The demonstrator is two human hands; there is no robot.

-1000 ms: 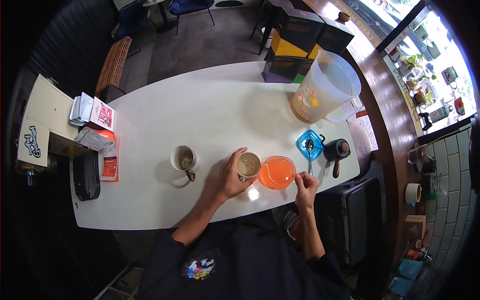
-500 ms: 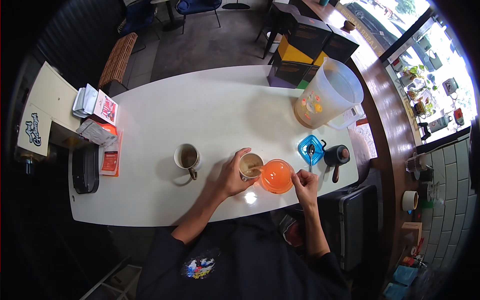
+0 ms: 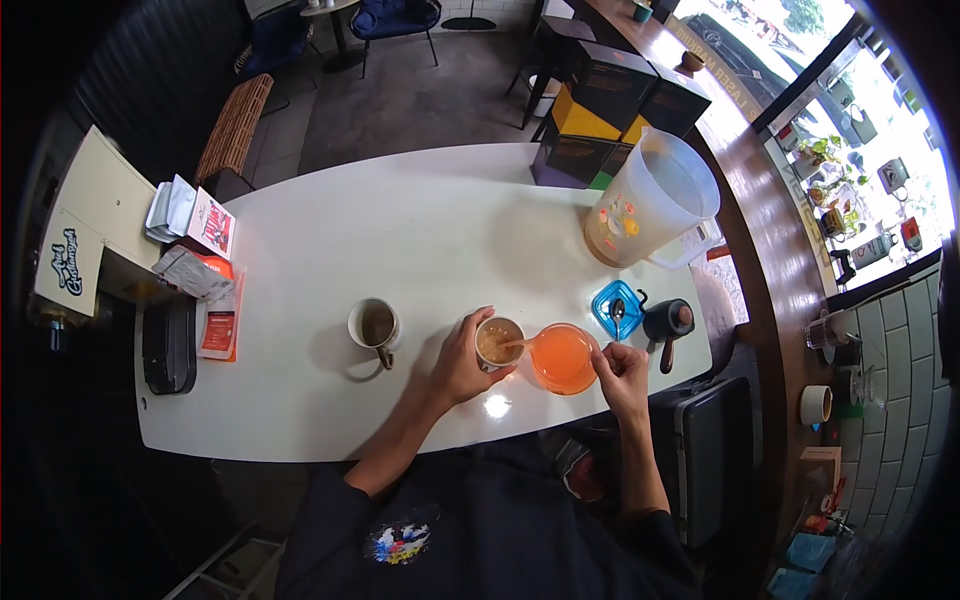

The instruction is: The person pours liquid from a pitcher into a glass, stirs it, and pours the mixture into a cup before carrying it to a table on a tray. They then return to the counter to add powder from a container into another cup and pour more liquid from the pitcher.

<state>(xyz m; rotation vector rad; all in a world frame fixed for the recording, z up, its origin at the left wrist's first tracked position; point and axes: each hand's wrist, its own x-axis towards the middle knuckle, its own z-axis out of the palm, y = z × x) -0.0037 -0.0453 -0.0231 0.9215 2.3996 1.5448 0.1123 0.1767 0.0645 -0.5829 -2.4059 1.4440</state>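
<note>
My left hand (image 3: 464, 362) is wrapped around a white cup (image 3: 499, 343) standing near the table's front edge. Pale brown, bubbly liquid shows inside the cup. My right hand (image 3: 624, 376) pinches the right side of an orange measuring cup (image 3: 562, 358), tilted toward the white cup. A thin stream runs from its lip into that cup. To the left of my hands stands a mug (image 3: 374, 326) with dark liquid in it, its handle toward me. Right of my right hand are a blue square dish (image 3: 606, 301) with a spoon (image 3: 617, 312) on it and a dark long-handled pot (image 3: 668, 321).
On the white table (image 3: 420, 230) a big translucent pitcher (image 3: 640, 205) stands at back right, before stacked dark boxes (image 3: 605, 85). Packets (image 3: 218, 325) and a black tray (image 3: 169, 342) line the left end. A dark case (image 3: 705, 455) is beside the table at right.
The liquid in the white cup looks higher and bubblier. The orange measuring cup tips further, with its stream still running. The whole view has shifted slightly.
</note>
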